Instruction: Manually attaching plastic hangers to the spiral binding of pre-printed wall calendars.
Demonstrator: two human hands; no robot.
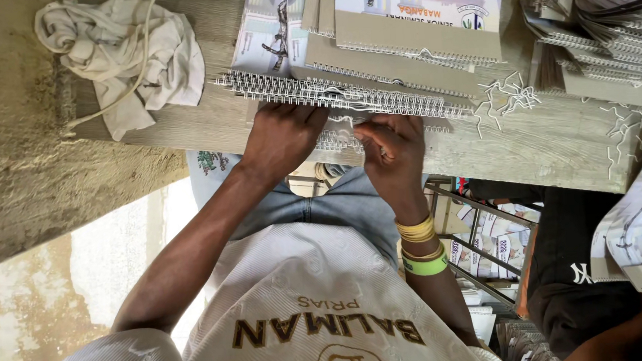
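Observation:
My left hand (283, 135) lies on the near edge of a grey card-backed booklet (395, 65), fingers curled over its silver wire spiral binding (332, 93). My right hand (392, 152), with yellow and green bangles on the wrist, pinches a shorter piece of wire binding (341, 140) just below the long one. Both hands sit close together at the front edge of the wooden table (550, 145). More printed booklets (414, 10) are stacked behind the one I hold. Whatever is under my palms is hidden.
A crumpled pale cloth (124, 55) lies at the table's left end. Loose white wire hangers (508, 93) are scattered to the right, beside another pile of wire-bound booklets (603, 24). A person in black (570, 263) sits at right holding a printed sheet (641, 231). A metal rack (482, 231) stands below.

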